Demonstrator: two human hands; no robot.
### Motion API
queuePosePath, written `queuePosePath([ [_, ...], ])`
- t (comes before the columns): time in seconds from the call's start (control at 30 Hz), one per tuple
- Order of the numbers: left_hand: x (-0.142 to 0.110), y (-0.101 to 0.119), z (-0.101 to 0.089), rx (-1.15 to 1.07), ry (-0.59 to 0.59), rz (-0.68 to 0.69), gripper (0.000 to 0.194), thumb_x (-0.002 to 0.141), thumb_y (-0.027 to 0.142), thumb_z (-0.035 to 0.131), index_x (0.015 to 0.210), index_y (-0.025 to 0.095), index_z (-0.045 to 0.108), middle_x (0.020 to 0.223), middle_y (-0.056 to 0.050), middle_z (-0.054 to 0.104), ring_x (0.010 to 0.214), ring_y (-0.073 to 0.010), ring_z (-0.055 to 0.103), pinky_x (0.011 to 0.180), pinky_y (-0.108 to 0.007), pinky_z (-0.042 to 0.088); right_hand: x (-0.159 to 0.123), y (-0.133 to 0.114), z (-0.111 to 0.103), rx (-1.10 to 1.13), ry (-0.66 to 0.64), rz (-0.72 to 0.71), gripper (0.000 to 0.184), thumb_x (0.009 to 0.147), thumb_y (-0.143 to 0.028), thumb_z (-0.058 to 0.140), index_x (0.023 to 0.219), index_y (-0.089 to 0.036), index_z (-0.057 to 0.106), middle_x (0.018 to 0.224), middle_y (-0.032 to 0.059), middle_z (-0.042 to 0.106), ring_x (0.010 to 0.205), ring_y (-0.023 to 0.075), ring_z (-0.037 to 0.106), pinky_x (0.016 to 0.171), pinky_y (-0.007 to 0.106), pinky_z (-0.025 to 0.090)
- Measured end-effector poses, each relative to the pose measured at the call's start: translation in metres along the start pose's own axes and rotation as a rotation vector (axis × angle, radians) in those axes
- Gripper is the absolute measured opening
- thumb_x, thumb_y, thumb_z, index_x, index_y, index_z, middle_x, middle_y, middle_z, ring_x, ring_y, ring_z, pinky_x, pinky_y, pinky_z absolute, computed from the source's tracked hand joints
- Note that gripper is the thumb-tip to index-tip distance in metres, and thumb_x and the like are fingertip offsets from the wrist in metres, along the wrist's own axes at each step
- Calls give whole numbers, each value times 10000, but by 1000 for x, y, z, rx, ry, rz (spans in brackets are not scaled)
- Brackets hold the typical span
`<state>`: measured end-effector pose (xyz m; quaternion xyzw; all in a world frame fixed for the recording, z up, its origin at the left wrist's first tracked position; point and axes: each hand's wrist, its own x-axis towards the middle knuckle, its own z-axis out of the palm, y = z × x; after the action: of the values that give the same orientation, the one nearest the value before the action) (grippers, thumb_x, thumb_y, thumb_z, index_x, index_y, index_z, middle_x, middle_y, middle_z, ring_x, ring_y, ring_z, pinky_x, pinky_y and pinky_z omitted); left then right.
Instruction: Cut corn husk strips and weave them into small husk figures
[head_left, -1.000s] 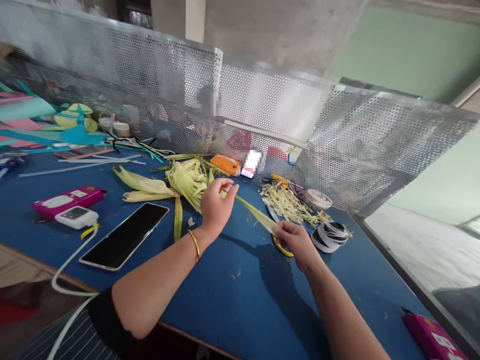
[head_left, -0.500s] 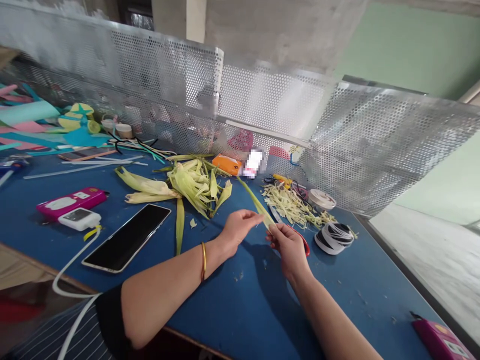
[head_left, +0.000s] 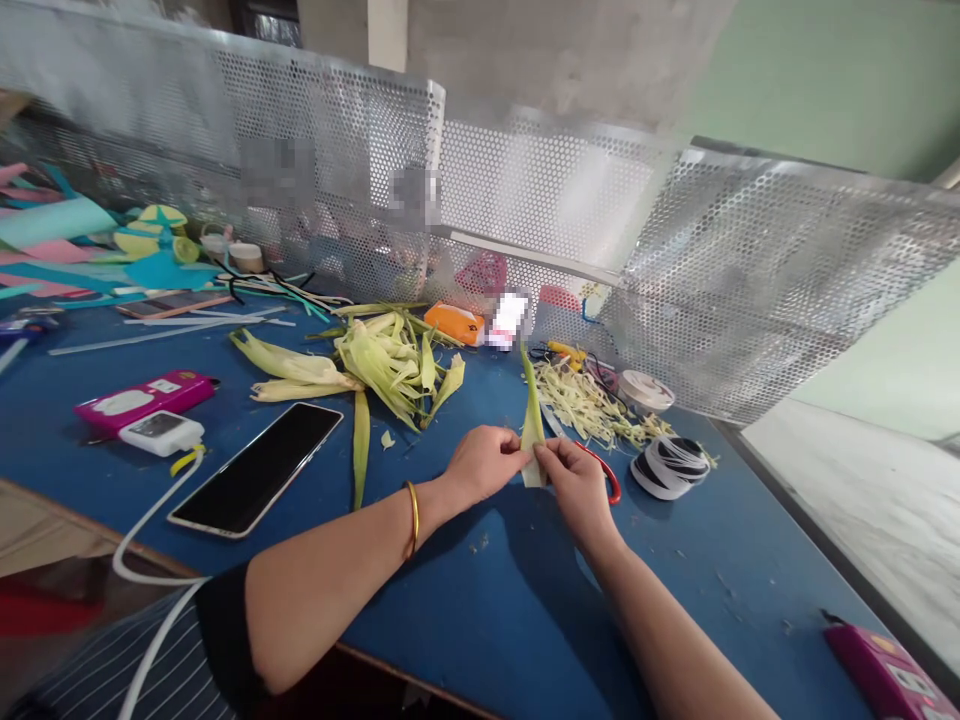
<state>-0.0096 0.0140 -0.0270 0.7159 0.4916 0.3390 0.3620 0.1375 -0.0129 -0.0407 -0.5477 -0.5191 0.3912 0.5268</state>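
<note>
The person's left hand (head_left: 484,465) and right hand (head_left: 577,487) pinch the husk strip (head_left: 532,415) between them near its broad end; its narrow tip points toward the far edge of the table (head_left: 457,585).

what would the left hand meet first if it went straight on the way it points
The left hand would first meet the flat, pale green husk strip it touches, then probably the right hand; depth is unclear.
</note>
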Motion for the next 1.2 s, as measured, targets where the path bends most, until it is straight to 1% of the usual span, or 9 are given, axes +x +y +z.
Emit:
queuePosePath([
  [0.13,2,-4,6,-198,8,-63,149,753,284,576,718,160,651,658,-1,646,613,-134,570,567,-226,399,2,0,-1,162,-35,123,375,656,-546,731,624,-190,615,532,-28,523,513,115,431,512,254,359],
  [0.3,4,-4,4,-272,61,-110,108,751,251,575,721,161,627,657,-1,645,590,-132,592,547,-220,434,-1,-7,0,159,-139,214,354,564,-474,812,693,-178,666,685,26,660,586,132,533,528,246,412],
  [0.4,2,1,1,-333,64,-134,81,756,223,598,713,158,620,655,5,637,579,-119,588,540,-211,441,-3,-9,1,166,-146,217,333,560,-450,821,677,-177,669,690,30,676,584,125,545,528,238,417],
  [0.57,-3,10,2,-489,-34,-242,90,801,187,601,721,148,594,639,6,624,549,-110,595,512,-210,455,-2,-6,-1,173,-102,186,326,585,-470,804,648,-182,664,598,11,618,585,141,562,524,245,424],
  [0.73,-1,10,2,-472,19,-243,115,797,124,595,684,146,589,598,24,595,511,-87,568,495,-190,432,0,-8,-5,139,-178,264,342,553,-462,816,659,-170,673,650,28,665,585,136,585,541,245,437],
  [0.83,0,9,2,-444,35,-241,130,806,111,573,681,144,594,602,25,595,508,-82,556,500,-192,431,0,-9,-5,120,-200,271,331,550,-447,814,643,-163,672,633,26,667,557,124,573,537,240,428],
  [0.93,-1,10,1,-444,21,-269,111,807,158,602,697,148,590,610,25,598,529,-92,567,490,-193,423,-1,-9,-4,110,-168,238,301,571,-435,805,636,-172,675,626,25,666,562,131,576,540,246,430],
  [1.03,-4,11,2,-454,-12,-299,144,807,220,635,693,154,578,592,25,594,550,-104,579,495,-194,425,-1,-7,-2,110,-137,209,307,584,-458,800,631,-183,672,641,27,668,580,143,583,548,258,443],
  [1.2,-4,10,5,-491,-34,-327,167,838,188,592,677,150,574,559,24,589,522,-99,568,521,-207,443,-3,-6,0,151,-134,240,346,562,-485,816,624,-179,666,633,25,658,566,137,565,538,261,436],
])
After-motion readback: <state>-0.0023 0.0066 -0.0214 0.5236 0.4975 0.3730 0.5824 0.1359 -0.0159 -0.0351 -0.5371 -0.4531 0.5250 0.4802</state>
